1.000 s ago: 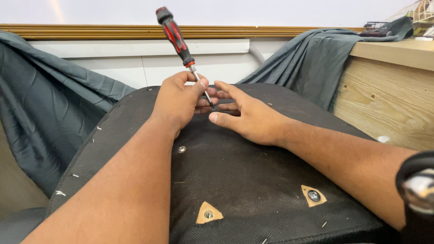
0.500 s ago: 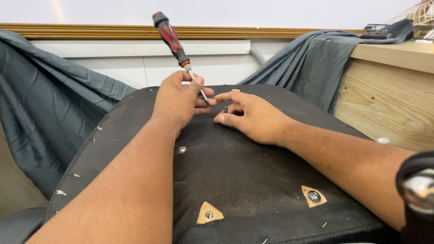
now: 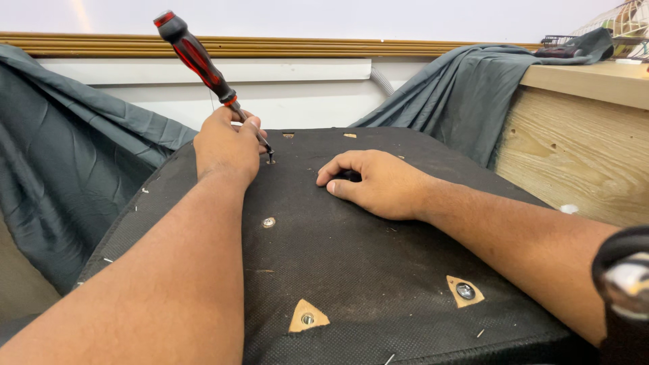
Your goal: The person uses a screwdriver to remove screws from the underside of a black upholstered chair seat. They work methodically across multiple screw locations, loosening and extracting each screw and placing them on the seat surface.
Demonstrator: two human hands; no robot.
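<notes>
My left hand (image 3: 226, 143) grips the metal shaft of a red-and-black screwdriver (image 3: 196, 57), handle tilted up to the left, tip touching the black fabric panel (image 3: 351, 257) near its far edge. My right hand (image 3: 378, 181) rests on the panel to the right, fingers curled down around something small and dark that I cannot make out. A bare screw head (image 3: 269, 222) shows on the panel just below my left wrist.
Two cut triangular openings with screws sit near the panel's front edge (image 3: 307, 318) and right side (image 3: 464, 290). Grey cloth (image 3: 61, 162) drapes at left and over a plywood counter (image 3: 574, 149) at right. A white wall with wooden trim (image 3: 324, 46) is behind.
My left hand carried the screwdriver to the left, away from my right hand, and set its tip on the panel. My right hand's fingers curled shut over a small dark piece.
</notes>
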